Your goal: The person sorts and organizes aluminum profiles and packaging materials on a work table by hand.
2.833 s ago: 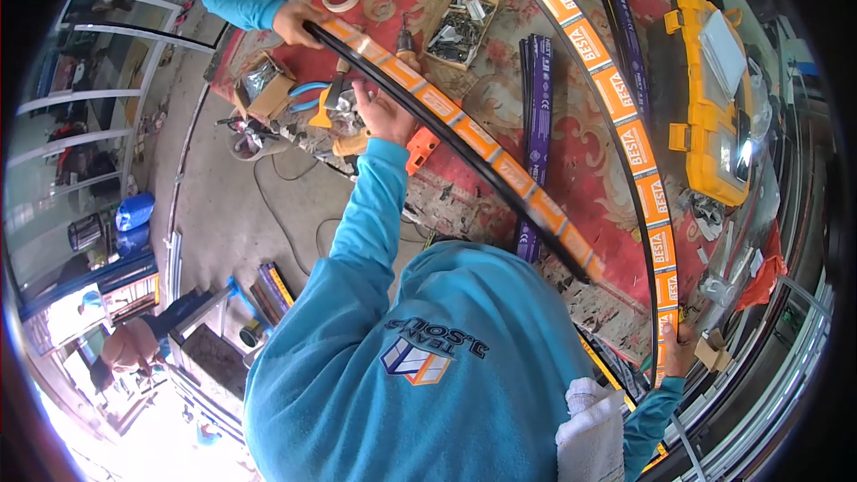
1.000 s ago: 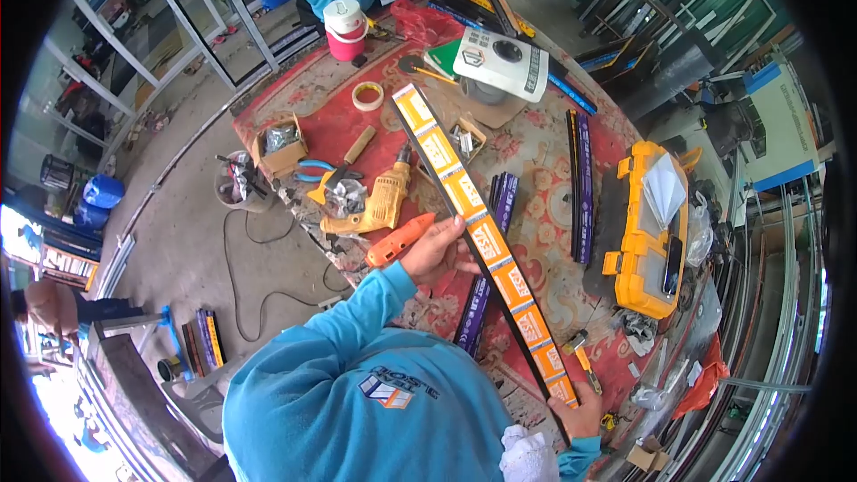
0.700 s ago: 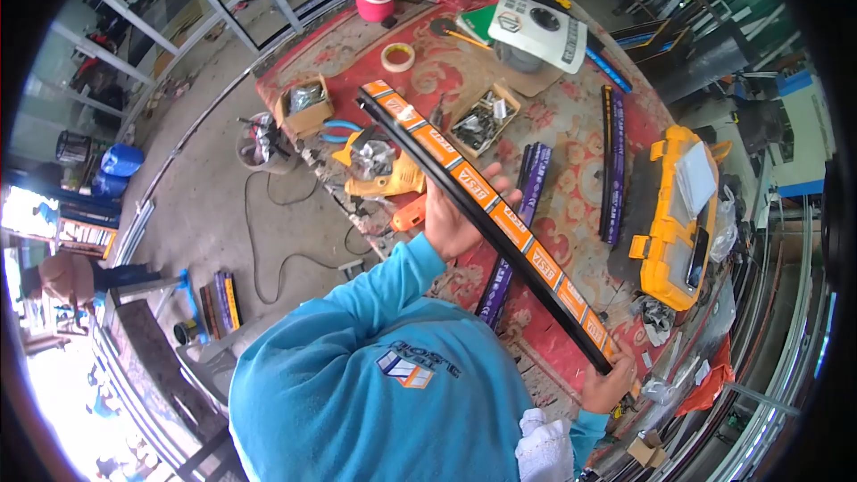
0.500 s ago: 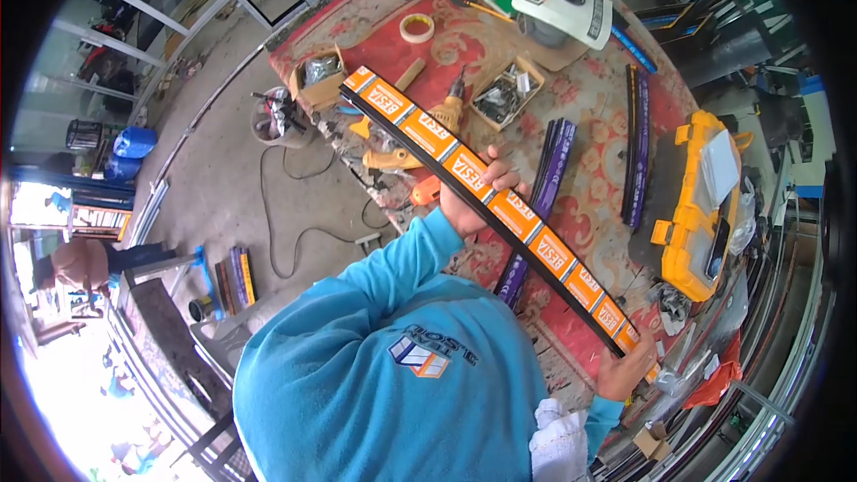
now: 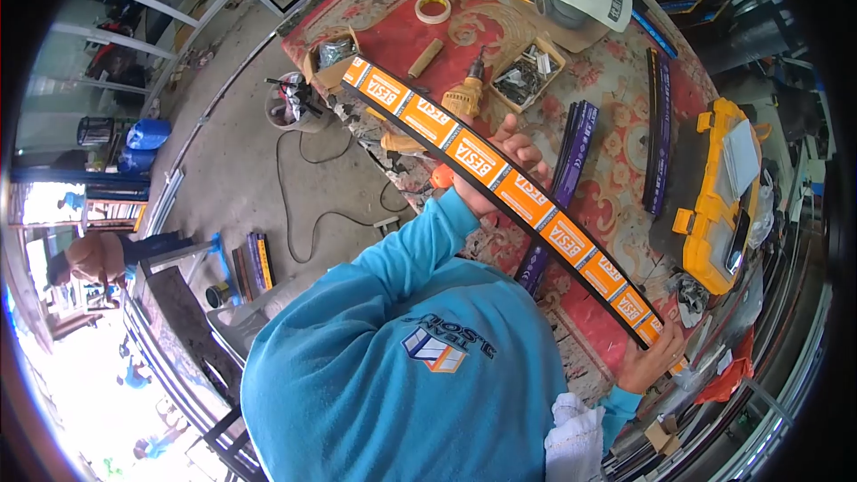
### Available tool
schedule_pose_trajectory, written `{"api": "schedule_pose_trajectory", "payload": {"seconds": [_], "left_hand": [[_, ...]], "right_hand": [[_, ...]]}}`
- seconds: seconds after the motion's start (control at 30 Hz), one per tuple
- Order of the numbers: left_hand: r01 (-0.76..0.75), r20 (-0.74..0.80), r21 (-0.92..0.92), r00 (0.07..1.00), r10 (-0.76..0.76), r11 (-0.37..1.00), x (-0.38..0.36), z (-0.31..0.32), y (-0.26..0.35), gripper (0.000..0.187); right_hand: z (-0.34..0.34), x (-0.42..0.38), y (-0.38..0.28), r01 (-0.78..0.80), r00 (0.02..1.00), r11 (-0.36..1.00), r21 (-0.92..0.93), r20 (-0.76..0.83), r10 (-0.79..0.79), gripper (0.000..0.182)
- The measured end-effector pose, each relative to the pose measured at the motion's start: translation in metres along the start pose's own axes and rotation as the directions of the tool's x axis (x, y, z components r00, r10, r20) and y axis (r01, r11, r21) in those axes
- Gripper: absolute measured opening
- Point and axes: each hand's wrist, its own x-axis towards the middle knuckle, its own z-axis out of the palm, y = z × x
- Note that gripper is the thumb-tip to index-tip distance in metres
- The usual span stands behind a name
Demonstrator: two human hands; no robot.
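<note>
A long dark strip [image 5: 540, 211] with orange printed film along its face lies slantwise in front of my chest, held in both hands. My left hand [image 5: 486, 196] supports it from underneath near the middle, the palm on the near side and the loosely curled fingers showing past the far edge. At the lower right end, my right hand [image 5: 653, 359] grips the strip, fingers wrapped over it. Beneath it, dark strips with purple labels [image 5: 574, 156] lie on the red patterned cloth [image 5: 616, 120]. A yellow power drill [image 5: 464, 94] is beyond the strip's upper half.
A yellow tool case [image 5: 714, 214] stands at the right beside more purple-labelled strips [image 5: 658, 134]. A small box of hardware [image 5: 528, 73], a tape roll [image 5: 433, 9] and a wooden piece [image 5: 426, 58] lie farther back. At left are a bucket [image 5: 295, 109] and a floor cable [image 5: 284, 187].
The fingers of my left hand have lifted off the strip's face and now spread beyond its far edge. My right hand stays on the lower end. The whole view has shifted slightly.
</note>
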Motion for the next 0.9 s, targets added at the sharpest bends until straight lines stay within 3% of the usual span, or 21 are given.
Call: {"api": "schedule_pose_trajectory", "payload": {"seconds": [0.1,0.4,0.6,0.73,0.9], "left_hand": [[-0.08,-0.08,-0.041,0.994,0.076,0.996,-0.003,-0.004,0.001,0.057],[-0.135,-0.153,-0.026,0.98,0.13,0.99,-0.008,-0.001,0.01,0.046],[-0.178,-0.178,-0.036,0.969,0.169,0.983,-0.014,-0.003,0.016,0.045],[-0.247,-0.312,-0.072,0.926,0.213,0.966,-0.019,-0.004,0.016,0.035],[-0.299,-0.401,0.003,0.874,0.275,0.954,-0.027,-0.022,0.023,0.038]], "right_hand": [[-0.004,0.0,0.0,0.02,1.0,1.0,-0.01,-0.018,-0.021,0.062],[-0.013,0.012,-0.01,0.048,0.999,0.999,0.005,-0.025,-0.048,0.062],[-0.014,0.011,-0.017,-0.004,0.999,1.0,0.002,0.044,0.004,0.07],[-0.017,0.012,-0.02,-0.002,1.0,1.0,-0.006,0.026,0.002,0.071],[-0.027,0.016,-0.025,0.026,0.999,0.999,-0.03,0.043,-0.025,0.071]]}}
